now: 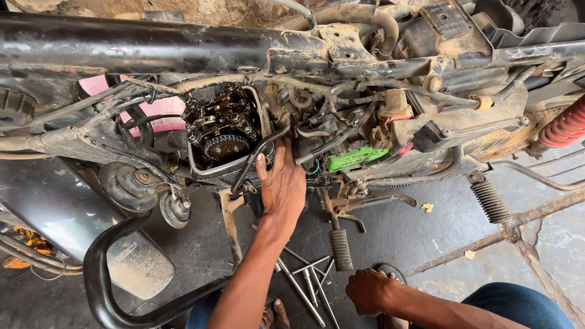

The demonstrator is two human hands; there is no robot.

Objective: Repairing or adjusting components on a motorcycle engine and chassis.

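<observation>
A stripped, dirty motorcycle fills the view, its open engine head (224,137) showing a toothed sprocket (224,147) and rocker parts. My left hand (281,186) reaches up and lies flat against the engine just right of the opening. Its fingers are spread beside a black hose (259,152), and the fingertips are partly hidden behind parts. My right hand (368,291) rests low near the floor, curled into a fist, next to a ribbed foot peg (340,248). Nothing shows in that fist.
Several long metal rods and tools (304,281) lie on the dark floor between my arms. A black curved guard bar (100,274) stands at lower left. A green label (356,158), a red spring (565,127) and a black coil spring (491,201) sit to the right.
</observation>
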